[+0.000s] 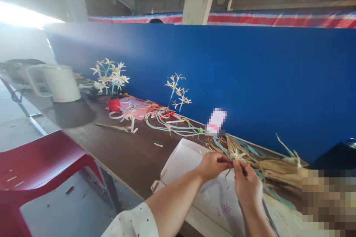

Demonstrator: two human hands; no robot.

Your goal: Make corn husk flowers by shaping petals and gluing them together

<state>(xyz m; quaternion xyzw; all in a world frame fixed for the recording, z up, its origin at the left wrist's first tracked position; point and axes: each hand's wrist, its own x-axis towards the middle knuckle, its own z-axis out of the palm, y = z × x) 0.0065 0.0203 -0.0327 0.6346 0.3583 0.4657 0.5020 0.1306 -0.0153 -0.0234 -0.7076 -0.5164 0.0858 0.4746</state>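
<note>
Over a white cardboard box (pixel 180 159), my two hands meet with their fingertips nearly together. My left hand (pixel 213 166) is closed in a pinch at the base of a pale, star-shaped husk flower (pixel 237 154). From the other side my right hand (pixel 248 185) also pinches that flower just below its petals. The fingers hide most of its stem. Dried brown husks (pixel 267 166) lie beside and behind my right hand, with blue-green ribbon strips (pixel 278 196) among them.
Finished-looking pale flowers stand in a red pot (pixel 114 105). Two flower sprigs (pixel 179 92) rise near the blue partition (pixel 264 70). Coiled pale-blue tubing (pixel 155 124) lies on the dark table (pixel 133 155). A white kettle (pixel 62 83) and red chair (pixel 50 159) are left.
</note>
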